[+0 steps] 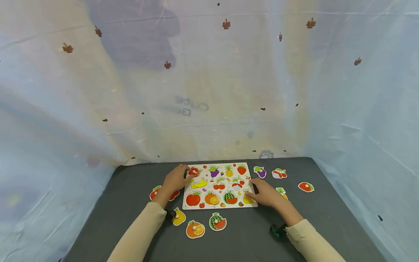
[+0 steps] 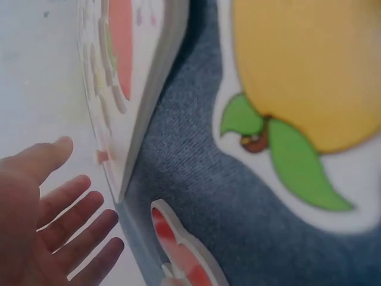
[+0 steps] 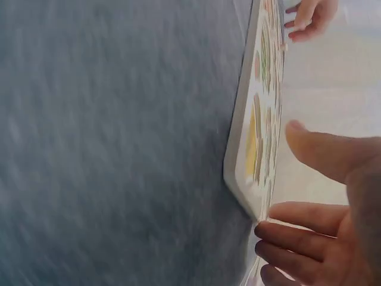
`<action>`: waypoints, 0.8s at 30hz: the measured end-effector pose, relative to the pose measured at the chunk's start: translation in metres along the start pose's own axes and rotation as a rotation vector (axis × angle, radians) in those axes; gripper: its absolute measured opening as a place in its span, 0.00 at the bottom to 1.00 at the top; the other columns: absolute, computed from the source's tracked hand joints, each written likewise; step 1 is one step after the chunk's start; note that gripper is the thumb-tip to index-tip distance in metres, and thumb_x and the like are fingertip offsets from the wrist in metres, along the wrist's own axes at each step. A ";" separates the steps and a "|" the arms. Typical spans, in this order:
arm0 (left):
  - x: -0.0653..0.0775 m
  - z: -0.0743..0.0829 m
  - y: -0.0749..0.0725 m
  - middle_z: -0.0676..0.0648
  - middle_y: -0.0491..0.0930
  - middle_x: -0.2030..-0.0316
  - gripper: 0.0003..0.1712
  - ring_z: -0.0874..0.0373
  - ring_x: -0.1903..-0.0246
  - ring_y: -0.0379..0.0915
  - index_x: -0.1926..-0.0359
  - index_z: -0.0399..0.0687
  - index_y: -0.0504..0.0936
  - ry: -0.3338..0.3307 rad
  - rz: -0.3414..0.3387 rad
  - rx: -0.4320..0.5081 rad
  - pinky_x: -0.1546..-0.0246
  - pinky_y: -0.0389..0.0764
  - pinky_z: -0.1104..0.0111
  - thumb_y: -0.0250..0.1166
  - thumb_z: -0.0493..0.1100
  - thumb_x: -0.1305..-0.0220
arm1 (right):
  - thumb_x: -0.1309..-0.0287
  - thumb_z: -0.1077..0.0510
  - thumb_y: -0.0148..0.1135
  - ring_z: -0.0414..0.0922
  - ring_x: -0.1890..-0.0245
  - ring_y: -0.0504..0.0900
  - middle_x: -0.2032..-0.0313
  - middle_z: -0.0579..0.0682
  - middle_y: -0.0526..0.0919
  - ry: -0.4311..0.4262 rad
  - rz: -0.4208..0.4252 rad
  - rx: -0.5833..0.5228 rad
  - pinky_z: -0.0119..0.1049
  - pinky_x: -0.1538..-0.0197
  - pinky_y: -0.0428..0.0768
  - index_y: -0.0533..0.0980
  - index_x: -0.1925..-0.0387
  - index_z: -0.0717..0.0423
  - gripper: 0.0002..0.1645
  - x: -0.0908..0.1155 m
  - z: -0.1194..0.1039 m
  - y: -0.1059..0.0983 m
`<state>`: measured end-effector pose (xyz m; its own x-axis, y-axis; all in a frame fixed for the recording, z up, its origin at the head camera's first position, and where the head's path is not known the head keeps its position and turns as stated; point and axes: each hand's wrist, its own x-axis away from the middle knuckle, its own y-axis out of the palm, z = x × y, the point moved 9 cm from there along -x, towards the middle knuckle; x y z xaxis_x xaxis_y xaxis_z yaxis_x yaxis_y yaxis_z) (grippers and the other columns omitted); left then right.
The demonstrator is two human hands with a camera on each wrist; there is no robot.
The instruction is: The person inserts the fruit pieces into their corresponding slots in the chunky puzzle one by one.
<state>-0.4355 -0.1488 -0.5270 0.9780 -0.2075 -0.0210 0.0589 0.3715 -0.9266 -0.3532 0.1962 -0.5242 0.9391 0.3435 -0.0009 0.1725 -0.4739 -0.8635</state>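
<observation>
A white fruit puzzle board (image 1: 234, 206) with pictured fruits lies on the dark table. My left hand (image 1: 176, 178) is at its upper left corner, close to a pomegranate piece (image 1: 194, 171) with a small knob. In the left wrist view, the fingers of that hand (image 2: 65, 220) are straight and spread, holding nothing. My right hand (image 1: 264, 193) is at the board's right edge, over the yellow fruit picture. Seen from the right wrist, the hand (image 3: 321, 238) has extended fingers, fingertips right at the board's corner, thumb raised apart.
Near the front lie a yellow pear piece (image 1: 179, 217), an orange piece (image 1: 195, 230) and a watermelon piece (image 1: 217, 222). Red pieces (image 1: 174, 195) lie beside the left forearm. On the right are a purple piece (image 1: 260, 172), a red-and-white piece (image 1: 279, 173) and a strawberry piece (image 1: 306, 187).
</observation>
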 end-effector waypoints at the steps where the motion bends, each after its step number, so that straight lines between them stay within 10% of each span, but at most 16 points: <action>1: 0.002 0.002 0.000 0.40 0.79 0.38 0.26 0.41 0.40 0.79 0.36 0.45 0.81 0.005 -0.009 -0.002 0.36 0.78 0.44 0.71 0.55 0.26 | 0.31 0.49 0.74 0.65 0.34 0.76 0.35 0.68 0.78 0.001 0.018 -0.001 0.63 0.30 0.72 0.75 0.33 0.71 0.37 -0.002 0.003 -0.003; 13: 0.033 0.013 0.007 0.38 0.71 0.26 0.41 0.38 0.28 0.69 0.26 0.44 0.75 0.089 -0.111 -0.001 0.29 0.69 0.40 0.70 0.64 0.28 | 0.30 0.60 0.71 0.58 0.53 0.82 0.53 0.64 0.82 0.031 0.216 0.024 0.58 0.47 0.82 0.80 0.41 0.70 0.23 -0.023 0.042 -0.042; 24: 0.058 0.022 0.019 0.37 0.63 0.20 0.53 0.36 0.21 0.58 0.19 0.40 0.65 0.186 -0.177 -0.023 0.23 0.61 0.40 0.70 0.67 0.30 | 0.30 0.61 0.71 0.54 0.58 0.77 0.58 0.61 0.80 0.075 0.225 0.052 0.54 0.51 0.79 0.80 0.43 0.70 0.21 -0.040 0.065 -0.046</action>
<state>-0.3735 -0.1335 -0.5373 0.8991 -0.4310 0.0759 0.2195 0.2940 -0.9302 -0.4184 0.2568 -0.5170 0.9719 0.1724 -0.1604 -0.0570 -0.4889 -0.8705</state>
